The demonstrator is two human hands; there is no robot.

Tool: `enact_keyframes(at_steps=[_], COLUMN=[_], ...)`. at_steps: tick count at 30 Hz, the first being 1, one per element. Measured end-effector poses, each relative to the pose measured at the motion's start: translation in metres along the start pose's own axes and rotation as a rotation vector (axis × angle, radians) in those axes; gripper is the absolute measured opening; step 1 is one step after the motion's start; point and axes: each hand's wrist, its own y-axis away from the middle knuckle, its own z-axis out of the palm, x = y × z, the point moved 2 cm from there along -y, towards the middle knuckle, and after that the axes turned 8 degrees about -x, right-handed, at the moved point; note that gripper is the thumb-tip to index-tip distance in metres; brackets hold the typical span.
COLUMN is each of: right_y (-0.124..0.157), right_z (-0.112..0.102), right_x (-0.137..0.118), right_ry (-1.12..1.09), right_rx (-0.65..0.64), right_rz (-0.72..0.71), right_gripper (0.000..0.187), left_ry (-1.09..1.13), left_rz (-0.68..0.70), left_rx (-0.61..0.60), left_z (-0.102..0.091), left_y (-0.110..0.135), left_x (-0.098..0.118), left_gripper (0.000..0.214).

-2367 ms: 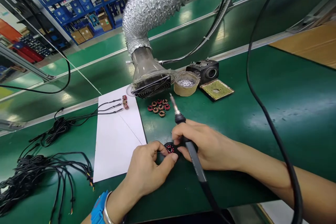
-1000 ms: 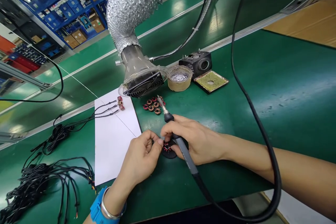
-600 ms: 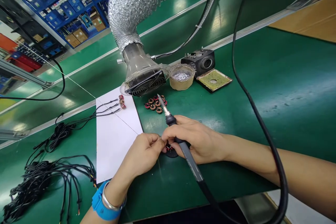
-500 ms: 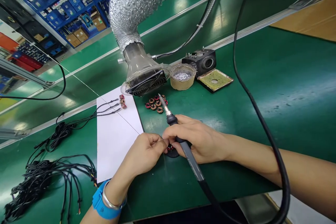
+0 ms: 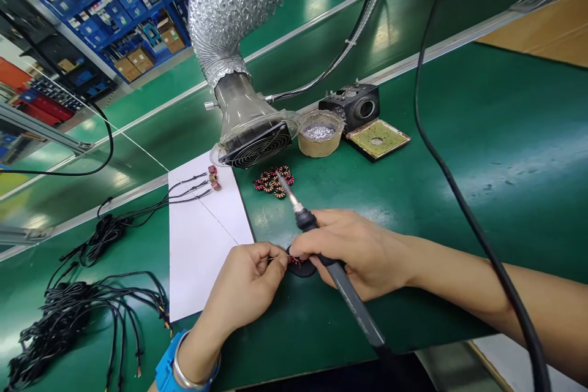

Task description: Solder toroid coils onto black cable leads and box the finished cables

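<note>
My right hand (image 5: 362, 251) is closed around the grip of a soldering iron (image 5: 356, 306), whose metal tip points up and away, over the front of a pile of wound ring coils (image 5: 268, 186). My left hand (image 5: 248, 282) pinches a thin solder wire (image 5: 143, 148) that stretches in from the upper left. Between the fingertips of both hands, a small red-and-black ring coil (image 5: 294, 260) lies on a round black pad (image 5: 303, 270). The right fingertips partly cover this coil, so I cannot tell whether they touch it.
A fume extractor hood (image 5: 257, 141) hangs over the bench behind the coils. Behind it stand a solder pot (image 5: 320, 139) and an iron stand with a yellow sponge (image 5: 377, 139). At left are white paper (image 5: 202, 263), coils with leads, and bundled black cables (image 5: 59, 324). The iron's cord (image 5: 452, 187) loops at right.
My left hand has drawn back slightly left and down, away from the coil. My right hand and the iron have shifted a little right, showing more of the black pad.
</note>
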Motion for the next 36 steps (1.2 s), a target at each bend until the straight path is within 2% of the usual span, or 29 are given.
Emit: enact_keyframes(at_steps=[2,4,11,13,16,18,21,23,27,31,36], right_y=[0.002,0.003,0.005,0.004,0.002,0.001,0.002,0.002,0.002,0.000,0.000], right_z=[0.002,0.004,0.006,0.004,-0.002,-0.006,-0.008,-0.006,-0.001,0.003,0.005], right_x=[0.000,0.001,0.001,0.000,0.000,0.002,0.004,0.006,0.006,0.005,0.006], right_ry=[0.056,0.120,0.196,0.176,0.088,0.049,0.064,0.077,0.050,0.049,0.055], right_rx=[-0.069,-0.107,-0.168,-0.132,0.011,0.095,0.141,0.140,0.106,0.082,0.093], right_rz=[-0.003,-0.003,-0.012,-0.015,-0.001,0.016,0.026,0.032,0.038,0.049,0.054], right_gripper=[0.030,0.030,0.028,0.026,0.025,0.027,0.027,0.027,0.026,0.026,0.027], left_ry=[-0.190,-0.337,-0.630,-0.695,-0.742,-0.772,-0.865,-0.918,-0.980,-1.077,-0.996], left_rz=[0.010,0.077,0.446,0.504,0.531,0.550,0.592,0.616,0.661,0.705,0.657], left_rx=[0.097,0.187,0.421,0.509,0.594,0.610,0.624,0.610,0.563,0.567,0.508], left_z=[-0.001,-0.001,0.010,0.014,0.019,0.023,0.028,0.029,0.025,0.018,0.017], left_y=[0.005,0.007,0.006,0.007,0.010,0.012,0.013,0.013,0.011,0.013,0.017], left_x=[0.002,0.005,0.004,0.004,0.004,0.005,0.003,0.002,0.001,0.004,0.006], left_gripper=[0.024,0.018,0.014,0.013,0.007,0.004,0.007,0.006,0.016,0.025,0.015])
